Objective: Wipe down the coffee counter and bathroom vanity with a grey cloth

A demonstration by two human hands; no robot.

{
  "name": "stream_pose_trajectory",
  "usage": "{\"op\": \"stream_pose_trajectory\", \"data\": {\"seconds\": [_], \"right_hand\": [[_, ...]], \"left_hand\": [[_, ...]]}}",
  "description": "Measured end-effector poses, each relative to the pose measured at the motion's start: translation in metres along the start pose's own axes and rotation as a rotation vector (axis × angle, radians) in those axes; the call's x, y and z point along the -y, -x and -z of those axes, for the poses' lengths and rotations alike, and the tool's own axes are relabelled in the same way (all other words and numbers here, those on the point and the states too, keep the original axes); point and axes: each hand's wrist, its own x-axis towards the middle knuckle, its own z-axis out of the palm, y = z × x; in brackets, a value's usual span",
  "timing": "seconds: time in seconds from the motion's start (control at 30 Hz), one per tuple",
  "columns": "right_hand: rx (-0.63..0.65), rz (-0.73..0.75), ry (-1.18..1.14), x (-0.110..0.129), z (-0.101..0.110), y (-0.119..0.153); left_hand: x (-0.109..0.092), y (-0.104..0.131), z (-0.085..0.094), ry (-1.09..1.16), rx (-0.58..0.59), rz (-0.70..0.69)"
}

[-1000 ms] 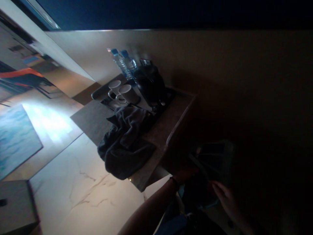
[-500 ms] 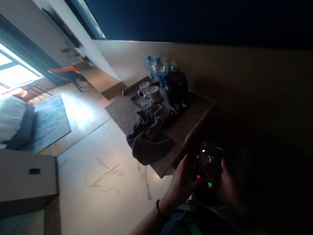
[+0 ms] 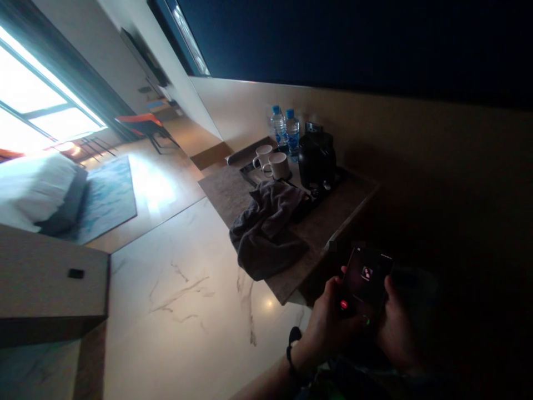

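A dark phone (image 3: 366, 280) with a lit screen, showing a red and a green button, is held low in the dim right part of the view. My left hand (image 3: 328, 325) grips its left edge, thumb near the red button. My right hand (image 3: 395, 328) grips its right edge. Just beyond the phone stands a brown counter (image 3: 325, 219) with a crumpled grey towel (image 3: 268, 230) hanging over its edge.
On the counter a tray holds two white mugs (image 3: 272, 162), two water bottles (image 3: 286, 129) and a black kettle (image 3: 316, 158). A marble floor (image 3: 187, 300), blue rug (image 3: 106, 197), bed (image 3: 37, 191), bright window (image 3: 37, 105) and pale cabinet (image 3: 45, 283) lie to the left.
The view has swung right, bringing window and bed into sight. Both hands came up and took hold of the phone, whose screen lit up with call buttons.
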Motion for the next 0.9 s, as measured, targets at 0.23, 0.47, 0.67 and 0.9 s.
{"op": "stream_pose_trajectory", "data": {"seconds": [0.23, 0.47, 0.67, 0.9], "right_hand": [[-0.070, -0.172, -0.159, 0.011, 0.004, 0.007], [-0.006, -0.158, 0.034, 0.003, 0.002, 0.003], [0.041, -0.202, 0.075, -0.008, -0.016, -0.002], [0.154, -0.295, 0.107, -0.045, -0.050, -0.020]], "left_hand": [[-0.030, -0.037, 0.083, -0.394, -0.123, -0.212], [-0.026, -0.120, 0.192, -1.221, -0.496, -0.190], [0.042, -0.051, 0.172, -1.150, -0.578, -0.044], [0.128, 0.059, 0.220, -0.623, -0.671, 0.400]]}}
